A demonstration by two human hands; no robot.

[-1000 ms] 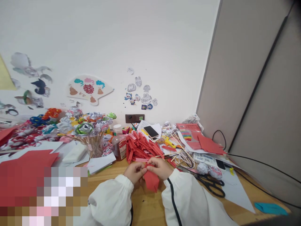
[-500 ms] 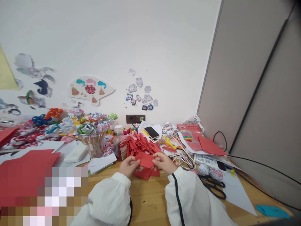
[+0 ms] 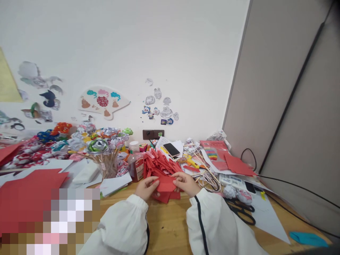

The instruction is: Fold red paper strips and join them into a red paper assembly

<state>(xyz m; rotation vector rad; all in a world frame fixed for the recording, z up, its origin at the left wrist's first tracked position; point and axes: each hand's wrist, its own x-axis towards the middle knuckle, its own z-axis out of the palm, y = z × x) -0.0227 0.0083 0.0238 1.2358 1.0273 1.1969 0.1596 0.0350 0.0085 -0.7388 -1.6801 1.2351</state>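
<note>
A small piece of red paper [image 3: 166, 185] is stretched between my two hands, just above the wooden table. My left hand [image 3: 146, 187] pinches its left edge between thumb and fingers. At the right edge, my right hand [image 3: 185, 184] grips it the same way. More red paper pieces [image 3: 165, 197] lie beneath it on the table. Directly behind my hands rises a heap of red paper strips [image 3: 162, 162]. The underside of the held paper is hidden.
Left stand a bottle [image 3: 136, 161] and a holder of paper flowers [image 3: 106, 166]; large red sheets [image 3: 29, 191] lie farther left. Black-handled scissors [image 3: 242, 211], a coiled cord [image 3: 209, 182], a yellow glue gun [image 3: 191, 162] and a phone [image 3: 171, 149] lie right and behind.
The held red paper has tilted or folded slightly and now looks flatter along its top edge. My hands have barely shifted.
</note>
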